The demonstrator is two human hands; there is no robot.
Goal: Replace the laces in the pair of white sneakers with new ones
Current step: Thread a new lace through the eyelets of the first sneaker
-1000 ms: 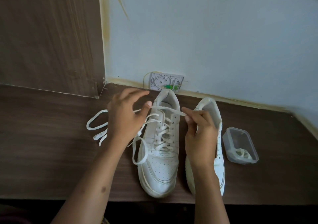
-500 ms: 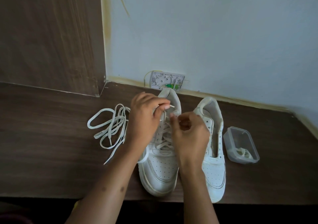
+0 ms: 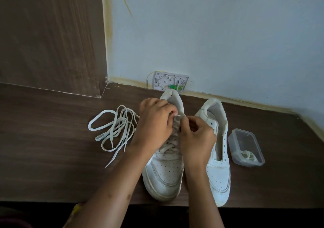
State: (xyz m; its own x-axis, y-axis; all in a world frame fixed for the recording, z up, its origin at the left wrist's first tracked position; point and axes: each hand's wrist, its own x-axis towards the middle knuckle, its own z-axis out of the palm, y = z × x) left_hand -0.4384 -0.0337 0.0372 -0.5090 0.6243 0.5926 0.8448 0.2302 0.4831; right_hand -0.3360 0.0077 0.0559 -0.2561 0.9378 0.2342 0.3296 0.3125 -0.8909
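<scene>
- Pale blue wall (image 3: pixel 228 34) rises smooth and matte behind the work, with a yellowish stained seam where it meets the dark wood-grain desk (image 3: pixel 43 148); a brown laminate panel (image 3: pixel 49 34) closes off the far left.
- Left sneaker (image 3: pixel 166 166), white leather-like with a perforated toe and thick rubbery sole, sits under both hands; flat woven lace crosses its eyelets up to just below the fingers.
- Right sneaker (image 3: pixel 219 157) stands just beside it, to the right of the right hand, its eyelets bare and tongue gap open, so it appears yet to be laced.
- Left hand (image 3: pixel 154 122) has come in over the collar from further left a second ago; its fingers are curled and pinch a lace tip (image 3: pixel 178 116) near the top eyelets.
- Right hand (image 3: pixel 196 136) has also closed in towards the middle; its fingers are curled tight near the same tip, seemingly pinching lace, though the grip itself is partly hidden.
- The stretched span of lace between the hands is gone, which suggests this sneaker's lacing is nearing its top holes.
- Loose lace (image 3: pixel 114 131), a limp flat ribbon, now lies bunched in loops left of the left hand.
- Clear plastic tub (image 3: pixel 245 147), rounded and rectangular, sits right of the right hand with a coiled lace (image 3: pixel 248 156) inside.
- Small white wall box (image 3: pixel 170 82) with green parts sits beyond the fingers.
</scene>
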